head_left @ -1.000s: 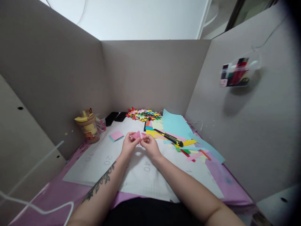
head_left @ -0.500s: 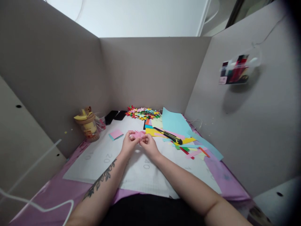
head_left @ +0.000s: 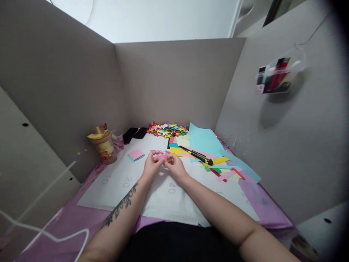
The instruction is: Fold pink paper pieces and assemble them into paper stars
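One pink paper (head_left: 161, 156); btwn L (head_left: 151, 164), R fingers (head_left: 169, 159)

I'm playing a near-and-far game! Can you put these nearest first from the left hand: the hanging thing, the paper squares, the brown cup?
From the left hand, in the head view:
1. Paper squares, just left.
2. Brown cup, farther left.
3. Hanging thing, on the right wall.

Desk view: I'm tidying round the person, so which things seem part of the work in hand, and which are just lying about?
Likely part of the work:
Pink folded paper, in the left hand and right hand
Paper squares
Cut strips
Cutter
Light blue sheet
Paper stars

Probably just there:
Tan pot
Two black flat objects
Hanging clear holder
White cable
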A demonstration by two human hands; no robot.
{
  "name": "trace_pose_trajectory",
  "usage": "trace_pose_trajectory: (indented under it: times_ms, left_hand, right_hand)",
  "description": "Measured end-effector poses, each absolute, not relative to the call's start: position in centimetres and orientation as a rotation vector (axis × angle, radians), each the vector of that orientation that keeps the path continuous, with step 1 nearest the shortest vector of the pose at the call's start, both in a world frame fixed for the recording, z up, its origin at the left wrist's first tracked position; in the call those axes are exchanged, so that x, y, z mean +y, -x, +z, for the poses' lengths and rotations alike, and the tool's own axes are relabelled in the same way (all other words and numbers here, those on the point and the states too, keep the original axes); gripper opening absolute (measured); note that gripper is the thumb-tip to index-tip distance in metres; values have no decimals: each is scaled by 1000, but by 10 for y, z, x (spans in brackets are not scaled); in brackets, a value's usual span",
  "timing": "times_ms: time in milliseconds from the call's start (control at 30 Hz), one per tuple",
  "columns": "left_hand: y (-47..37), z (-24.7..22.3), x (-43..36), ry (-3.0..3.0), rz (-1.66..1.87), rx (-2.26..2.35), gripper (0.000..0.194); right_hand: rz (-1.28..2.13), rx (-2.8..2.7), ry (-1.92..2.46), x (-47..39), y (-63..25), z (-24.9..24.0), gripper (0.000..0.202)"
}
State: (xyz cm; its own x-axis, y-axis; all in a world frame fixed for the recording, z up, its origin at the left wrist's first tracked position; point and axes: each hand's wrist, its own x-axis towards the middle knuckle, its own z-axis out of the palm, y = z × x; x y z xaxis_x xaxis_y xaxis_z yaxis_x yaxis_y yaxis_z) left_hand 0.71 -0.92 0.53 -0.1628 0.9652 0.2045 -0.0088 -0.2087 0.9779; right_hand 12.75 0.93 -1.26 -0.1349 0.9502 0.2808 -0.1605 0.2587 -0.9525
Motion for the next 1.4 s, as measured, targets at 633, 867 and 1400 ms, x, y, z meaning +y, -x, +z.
trace_pose_trajectory:
  times_ms: [633,867,1400]
  left_hand:
    - [-6,2,-9,-1429,1278,1035,21]
    - [-4,-1,-6,-1516,1336,1126,17]
    - [-12,11,-18,-1755,1536,1288,12]
  right_hand:
    - [1244,-1298,811,24,-141,-17,10]
    - [1274,-1188,852,23,-140,-14,12]
    - [1548,-860,697,12,-132,-7,24]
